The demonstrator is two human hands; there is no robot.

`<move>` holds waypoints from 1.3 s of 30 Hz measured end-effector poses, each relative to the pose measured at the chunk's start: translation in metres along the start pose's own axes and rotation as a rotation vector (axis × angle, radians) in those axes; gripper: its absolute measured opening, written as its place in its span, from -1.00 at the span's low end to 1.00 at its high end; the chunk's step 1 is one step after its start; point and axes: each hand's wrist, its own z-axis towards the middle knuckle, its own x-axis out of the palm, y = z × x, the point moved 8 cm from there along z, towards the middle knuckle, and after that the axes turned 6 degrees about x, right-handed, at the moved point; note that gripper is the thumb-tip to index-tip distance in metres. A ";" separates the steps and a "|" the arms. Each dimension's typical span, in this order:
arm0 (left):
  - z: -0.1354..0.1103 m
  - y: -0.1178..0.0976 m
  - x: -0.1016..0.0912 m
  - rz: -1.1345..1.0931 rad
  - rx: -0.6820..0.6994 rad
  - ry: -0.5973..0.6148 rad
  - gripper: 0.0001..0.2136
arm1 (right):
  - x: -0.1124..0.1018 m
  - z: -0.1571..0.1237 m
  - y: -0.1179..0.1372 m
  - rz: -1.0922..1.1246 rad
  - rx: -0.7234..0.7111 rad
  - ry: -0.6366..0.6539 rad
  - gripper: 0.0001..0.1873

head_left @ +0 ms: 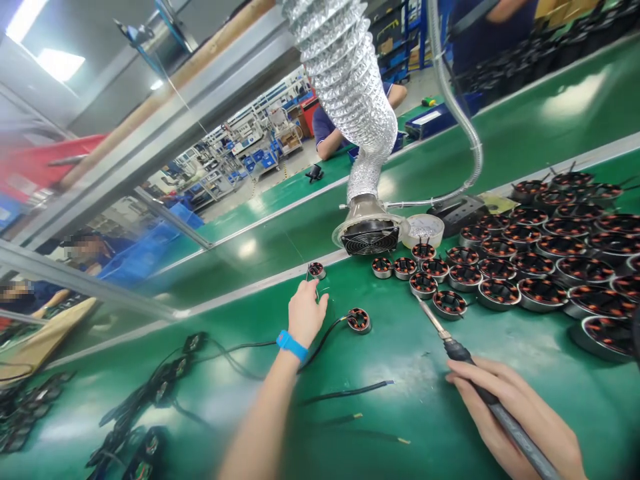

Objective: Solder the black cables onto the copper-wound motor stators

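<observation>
My left hand (306,310), with a blue wristband (292,346), reaches to the back edge of the green bench. Its fingers are closed on a thin solder wire that runs down from a spool (163,40) overhead; the grip is partly hidden. Just past the fingertips lies a small round motor stator (317,271). Another stator (359,321), joined to a black cable (325,340), rests to the right of that wrist. My right hand (520,407) grips a soldering iron (457,348) like a pen, its tip pointing at the grouped stators (500,293).
A fume duct (367,147) with a fan (370,238) hangs over the bench beside a translucent tub (424,230). Cables with black housings (173,377) lie at left; stripped cable ends (373,388) are nearer me. Other people sit across the line.
</observation>
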 end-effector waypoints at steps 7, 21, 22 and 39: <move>0.008 0.001 -0.025 -0.268 0.012 -0.248 -0.81 | -0.004 0.002 0.003 0.007 -0.011 -0.016 -0.74; -0.035 -0.032 -0.016 -0.286 -0.111 0.105 -0.81 | 0.006 0.005 -0.003 -0.006 0.061 0.050 -0.76; -0.033 -0.028 -0.012 -0.292 -0.114 0.125 -0.80 | 0.014 0.009 -0.004 -0.007 0.094 0.085 -0.76; -0.018 -0.014 0.055 -0.847 -0.193 0.586 -0.76 | 0.140 0.070 0.016 0.277 0.046 0.495 -0.59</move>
